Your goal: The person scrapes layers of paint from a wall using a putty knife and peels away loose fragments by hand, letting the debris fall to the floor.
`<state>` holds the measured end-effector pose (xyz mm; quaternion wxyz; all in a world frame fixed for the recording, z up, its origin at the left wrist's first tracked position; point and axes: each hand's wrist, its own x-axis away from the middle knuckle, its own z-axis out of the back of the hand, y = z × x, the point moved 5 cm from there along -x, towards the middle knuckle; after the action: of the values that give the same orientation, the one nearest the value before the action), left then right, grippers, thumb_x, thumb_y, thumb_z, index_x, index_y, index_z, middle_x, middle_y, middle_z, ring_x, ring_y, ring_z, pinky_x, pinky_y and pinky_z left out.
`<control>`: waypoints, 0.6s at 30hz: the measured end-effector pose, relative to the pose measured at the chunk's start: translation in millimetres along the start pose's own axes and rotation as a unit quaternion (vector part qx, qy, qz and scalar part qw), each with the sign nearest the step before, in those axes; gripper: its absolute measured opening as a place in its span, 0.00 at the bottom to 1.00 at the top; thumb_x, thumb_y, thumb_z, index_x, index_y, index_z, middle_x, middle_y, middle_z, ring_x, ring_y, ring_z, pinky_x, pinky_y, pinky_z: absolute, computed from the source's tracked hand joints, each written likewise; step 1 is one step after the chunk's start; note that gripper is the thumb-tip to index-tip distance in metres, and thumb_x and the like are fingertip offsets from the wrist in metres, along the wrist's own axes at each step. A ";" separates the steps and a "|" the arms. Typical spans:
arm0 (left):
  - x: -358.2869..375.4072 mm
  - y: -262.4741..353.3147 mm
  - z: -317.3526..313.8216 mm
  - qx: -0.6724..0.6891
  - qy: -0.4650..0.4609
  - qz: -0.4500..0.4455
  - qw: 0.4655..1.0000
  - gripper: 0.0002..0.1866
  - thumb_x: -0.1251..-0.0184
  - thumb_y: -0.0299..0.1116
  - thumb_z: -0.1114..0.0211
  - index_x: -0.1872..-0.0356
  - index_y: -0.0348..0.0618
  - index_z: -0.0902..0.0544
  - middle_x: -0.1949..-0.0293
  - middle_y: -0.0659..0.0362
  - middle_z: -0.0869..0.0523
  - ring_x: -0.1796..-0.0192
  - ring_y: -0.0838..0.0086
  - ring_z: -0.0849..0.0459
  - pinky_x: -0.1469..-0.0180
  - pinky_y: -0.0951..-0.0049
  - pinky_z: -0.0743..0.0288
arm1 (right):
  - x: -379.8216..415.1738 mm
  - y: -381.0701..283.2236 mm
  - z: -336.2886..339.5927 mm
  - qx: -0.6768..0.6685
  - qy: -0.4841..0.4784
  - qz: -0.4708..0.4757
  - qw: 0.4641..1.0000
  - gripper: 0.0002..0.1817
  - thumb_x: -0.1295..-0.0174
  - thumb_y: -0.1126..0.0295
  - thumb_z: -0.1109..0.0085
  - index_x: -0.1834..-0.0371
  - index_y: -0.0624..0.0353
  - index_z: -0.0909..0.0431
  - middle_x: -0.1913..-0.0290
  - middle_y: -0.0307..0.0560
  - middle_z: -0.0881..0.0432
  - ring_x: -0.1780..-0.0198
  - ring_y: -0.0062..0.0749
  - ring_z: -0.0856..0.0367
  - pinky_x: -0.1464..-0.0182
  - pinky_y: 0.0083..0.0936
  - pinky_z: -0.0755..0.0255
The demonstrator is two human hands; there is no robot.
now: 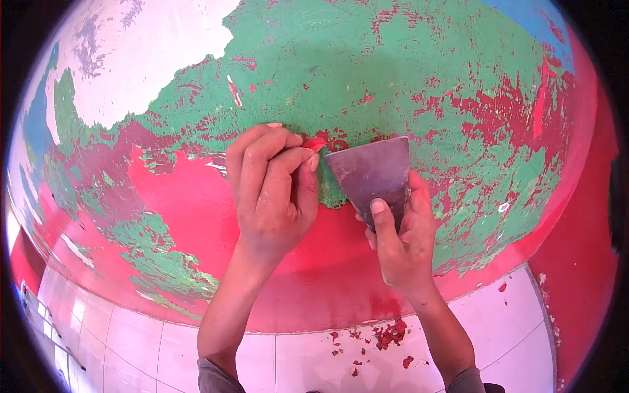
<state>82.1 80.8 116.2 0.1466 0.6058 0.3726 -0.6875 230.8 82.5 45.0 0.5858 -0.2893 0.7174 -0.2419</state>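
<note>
My right hand (406, 242) grips a paint scraper (372, 173), thumb on its face and the wide blade edge pointing up against the painted surface. To its left, my left hand (272, 187) is closed, thumb and forefinger pinching a small red paint flake (316, 144). Both hands are in front of a large curved wall (367, 78) with worn green paint over red and maroon layers. The blade's left corner is close to the flake, with a narrow gap between them. The scraper's handle is hidden inside my right hand.
Red paint chips (391, 333) lie scattered on the white tiled floor (301, 367) below the wall. A red surface (576, 262) stands at the right. White (144, 59) and blue (524, 16) painted patches show higher up. Metal rails (49, 327) stand at the lower left.
</note>
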 end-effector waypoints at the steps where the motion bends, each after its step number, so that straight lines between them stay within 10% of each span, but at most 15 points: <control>1: -3.3 4.3 2.0 -0.013 -0.020 0.010 1.000 0.08 0.48 0.19 0.33 0.66 0.35 0.20 0.58 0.54 0.21 0.52 0.58 0.23 0.51 0.63 0.27 | 0.5 0.6 2.7 0.007 0.004 -0.008 1.000 0.22 0.32 0.75 0.52 0.37 0.61 0.46 0.54 0.45 0.24 0.65 0.16 0.23 0.78 0.08 0.36; 10: -8.7 6.8 0.7 -0.074 -0.049 -0.004 0.996 0.15 0.53 0.24 0.29 0.61 0.38 0.18 0.58 0.58 0.21 0.53 0.64 0.24 0.55 0.65 0.31 | -0.7 -5.8 6.3 0.045 -0.021 -0.007 0.999 0.22 0.31 0.75 0.54 0.37 0.62 0.46 0.54 0.44 0.24 0.63 0.15 0.24 0.77 0.07 0.36; 13: -8.0 8.4 -1.4 -0.091 -0.061 -0.038 0.993 0.12 0.53 0.24 0.29 0.65 0.39 0.18 0.59 0.59 0.20 0.54 0.65 0.24 0.56 0.66 0.32 | -2.1 -12.0 4.8 0.043 0.006 -0.003 0.999 0.18 0.34 0.77 0.52 0.41 0.69 0.39 0.63 0.48 0.20 0.64 0.23 0.21 0.59 0.21 0.27; 18: -4.2 2.9 -3.9 -0.070 -0.007 0.013 0.997 0.08 0.51 0.22 0.30 0.69 0.39 0.19 0.61 0.59 0.21 0.56 0.64 0.25 0.56 0.66 0.32 | -8.9 -18.9 -5.2 0.075 -0.023 0.002 0.997 0.20 0.33 0.75 0.52 0.39 0.64 0.42 0.58 0.45 0.23 0.64 0.18 0.23 0.69 0.14 0.31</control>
<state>87.7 80.5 119.2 0.2000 0.5938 0.4114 -0.6620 229.5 75.2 65.2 0.6227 -0.2486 0.6843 -0.2867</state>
